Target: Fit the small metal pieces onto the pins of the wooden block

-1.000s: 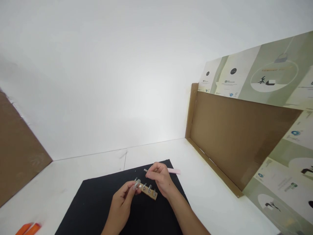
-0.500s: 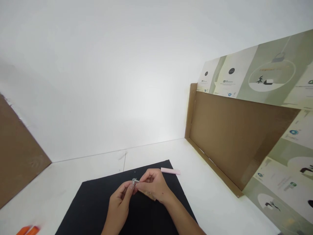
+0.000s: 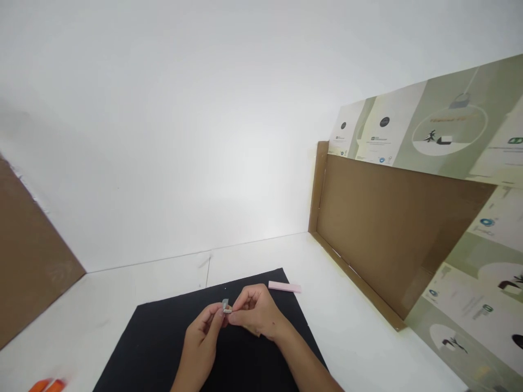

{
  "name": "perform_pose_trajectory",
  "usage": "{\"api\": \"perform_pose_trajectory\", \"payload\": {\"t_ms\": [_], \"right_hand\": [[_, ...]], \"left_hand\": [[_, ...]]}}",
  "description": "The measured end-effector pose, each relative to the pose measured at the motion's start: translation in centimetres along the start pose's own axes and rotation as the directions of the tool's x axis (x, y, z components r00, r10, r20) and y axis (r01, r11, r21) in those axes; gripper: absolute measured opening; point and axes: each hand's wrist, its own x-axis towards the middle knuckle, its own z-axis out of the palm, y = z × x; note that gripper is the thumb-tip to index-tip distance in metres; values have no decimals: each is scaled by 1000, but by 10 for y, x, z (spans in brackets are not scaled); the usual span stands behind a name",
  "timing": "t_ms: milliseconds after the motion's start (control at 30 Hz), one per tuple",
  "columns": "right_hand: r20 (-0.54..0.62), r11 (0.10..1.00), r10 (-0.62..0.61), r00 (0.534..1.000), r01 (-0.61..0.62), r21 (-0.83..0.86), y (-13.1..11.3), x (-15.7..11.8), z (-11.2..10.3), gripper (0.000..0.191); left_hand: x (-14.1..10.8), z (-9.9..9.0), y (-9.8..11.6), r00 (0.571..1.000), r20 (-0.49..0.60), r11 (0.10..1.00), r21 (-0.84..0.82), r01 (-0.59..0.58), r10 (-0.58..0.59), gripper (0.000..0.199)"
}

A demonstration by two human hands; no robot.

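Over the black mat (image 3: 163,337), my left hand (image 3: 203,336) pinches a small grey-white piece (image 3: 225,306) between thumb and fingertips. My right hand (image 3: 256,311) has its thumb and index finger closed on the right end of that same piece. The two hands nearly touch there. Beneath my right palm, a brownish item (image 3: 253,331) shows only in part; whether the hand holds it cannot be made out. The piece is too small to identify.
A pink strip (image 3: 285,286) lies across the mat's right back edge. Orange objects (image 3: 47,386) show at the bottom left. Brown cardboard panels stand left (image 3: 32,261) and right (image 3: 400,228), with printed sheets (image 3: 404,128) on the right one. A white wall rises behind.
The small piece has turned between my fingertips, its grey part now pointing up. My right fingers have shifted slightly, and less of the brownish item shows.
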Motion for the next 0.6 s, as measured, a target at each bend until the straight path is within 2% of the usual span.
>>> {"api": "perform_pose_trajectory", "payload": {"t_ms": [300, 600], "right_hand": [[-159, 1000, -3, 987, 7, 22, -2, 4, 6, 39], [-129, 999, 3, 992, 3, 50, -5, 2, 8, 43]], "left_hand": [[-2, 2, 3, 999, 31, 1000, 6, -12, 12, 38], [1, 3, 1, 999, 45, 1000, -16, 6, -6, 37]]}}
